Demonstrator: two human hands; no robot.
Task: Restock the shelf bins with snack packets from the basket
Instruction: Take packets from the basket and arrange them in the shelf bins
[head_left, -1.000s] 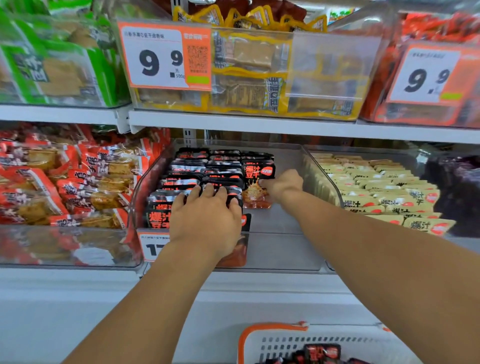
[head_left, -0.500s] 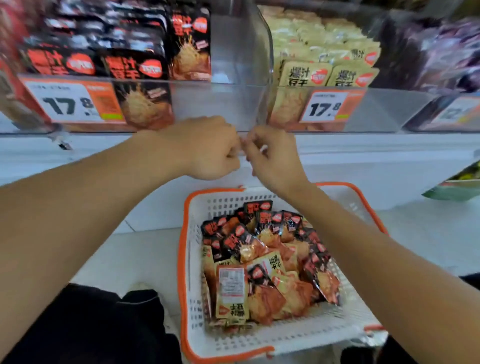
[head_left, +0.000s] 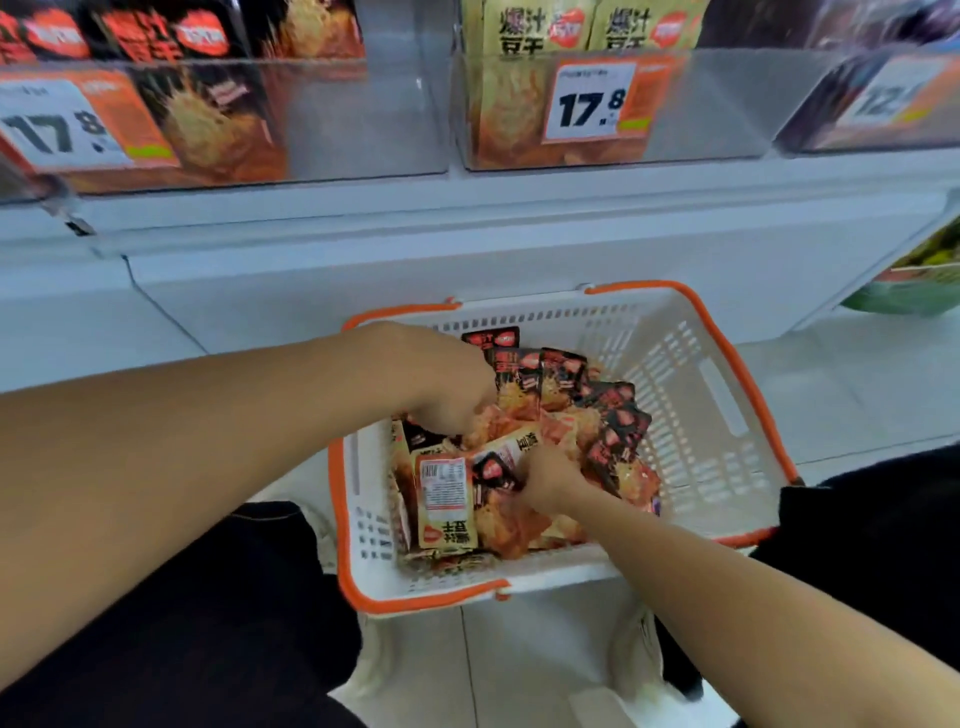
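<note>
left hand (head_left: 447, 387): fingers curled down into packet pile, grip hidden, cannot tell | right hand (head_left: 545, 475): pinching small black-and-red foil snack packet (head_left: 496, 470) | pile of black and orange snack packets (head_left: 587, 410) around both hands, inside white perforated plastic basket with orange rim (head_left: 727, 415) | clear plastic shelf bins (head_left: 363, 119) above, well beyond hands

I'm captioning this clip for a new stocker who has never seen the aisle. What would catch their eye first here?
First the white basket with orange rim on the floor at centre, heaped with black and yellow snack packets. Both hands are down in the heap: the left hand at its far side, the right hand nearer the camera. Above, the clear shelf bins carry bold 17.8 price tags.
</note>
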